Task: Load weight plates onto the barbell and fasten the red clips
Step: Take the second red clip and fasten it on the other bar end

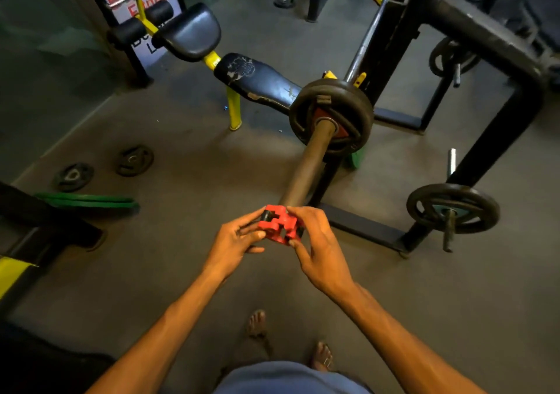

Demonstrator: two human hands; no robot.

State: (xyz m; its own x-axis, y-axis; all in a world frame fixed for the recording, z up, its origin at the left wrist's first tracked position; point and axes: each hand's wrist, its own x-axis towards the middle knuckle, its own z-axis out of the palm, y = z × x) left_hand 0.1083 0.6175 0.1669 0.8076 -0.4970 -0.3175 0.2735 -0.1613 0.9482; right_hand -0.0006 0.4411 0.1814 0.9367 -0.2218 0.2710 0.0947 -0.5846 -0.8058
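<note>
Grasping one red clip (pixel 281 224) from both sides, low of centre in the frame: left hand (pixel 235 242) pinching its left edge with thumb and fingertips, right hand (pixel 318 251) closed round its right edge and top. Held right at the near tip of the barbell sleeve (pixel 309 166); whether already threaded onto the tip or just in front of it, cannot tell. Hard moulded plastic by the look, light, stiff, not fragile; probably tight on the steel, so best gripped by the two outer edges and pushed square along the sleeve, bore kept in line.

Further up the sleeve, right of centre: weight plates (pixel 331 116) seated against the collar, seemingly two stacked, though the edges blur together. Heavy, rigid iron, with grip slots near the rim as the natural hold. Bare sleeve between plates and clip, so a long slide before locking.

Counted elsewhere: one clip in view only. Two small dark plates (pixel 103 168) flat on the floor at left. One spoked plate (pixel 453 207) on a rack peg at lower right, another (pixel 453 57) at upper right. Green discs (pixel 88 201) stacked at far left, apparently two. One small plate (pixel 284 2) on the floor at top centre.
</note>
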